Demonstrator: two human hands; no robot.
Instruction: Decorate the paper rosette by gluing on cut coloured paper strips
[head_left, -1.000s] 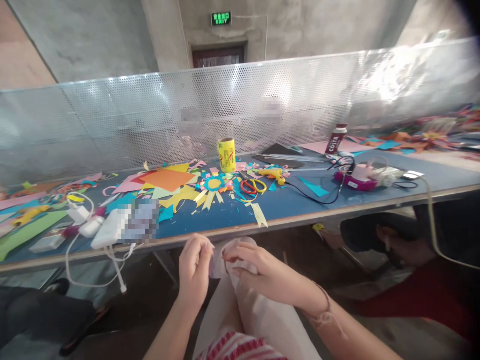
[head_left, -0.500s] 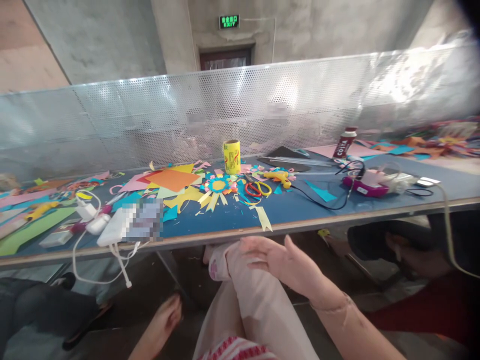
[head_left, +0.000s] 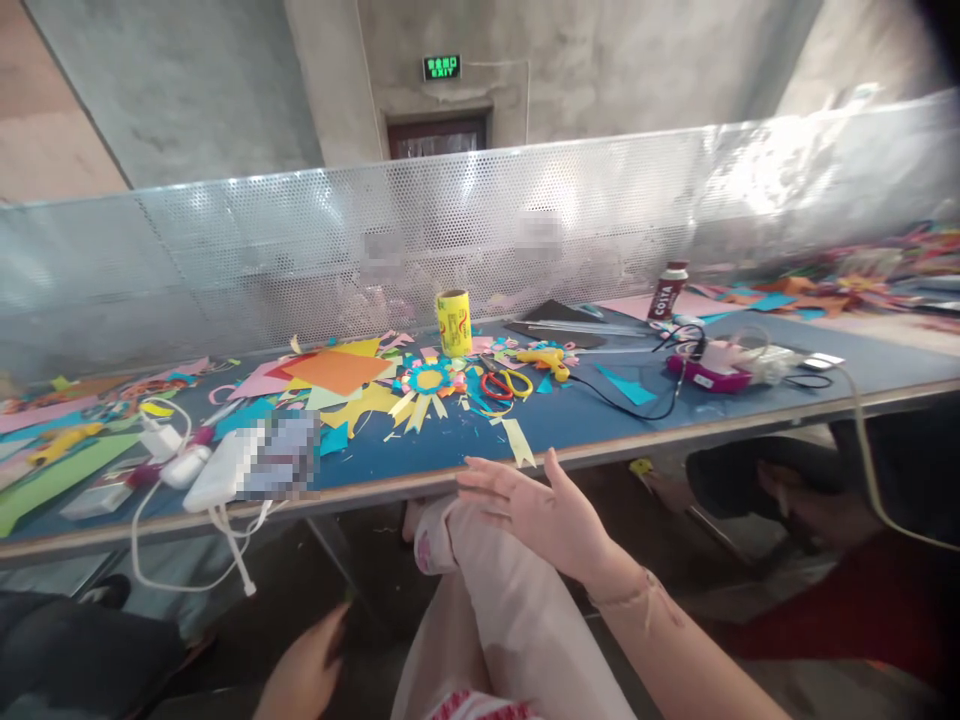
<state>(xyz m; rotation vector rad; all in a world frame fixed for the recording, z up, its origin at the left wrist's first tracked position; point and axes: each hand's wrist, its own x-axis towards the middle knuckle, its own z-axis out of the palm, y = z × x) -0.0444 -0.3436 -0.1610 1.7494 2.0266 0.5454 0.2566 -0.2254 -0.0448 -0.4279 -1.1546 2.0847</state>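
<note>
My right hand is held above my lap at the table's front edge, palm turned inward, thumb up and fingers stretched out, holding nothing. Low on the left, my left hand hangs beside my leg; its fingers are blurred and in shadow. Nearest the right hand, a pale yellow paper strip pokes toward the table edge. Behind it lie scissors with red and yellow handles, and a paper flower with a yellow centre, blue petals and pale ribbon tails. A yellow glue gun rests to their right.
A yellow tape roll stands near the perforated metal screen. Coloured paper sheets spread leftward, near a white power bank with dangling cables. A dark red bottle and purple power strip stand right. People sit on both sides.
My right hand has shifted slightly left and up, its fingers still stretched out. My left hand has moved down and left. The camera view has tilted slightly.
</note>
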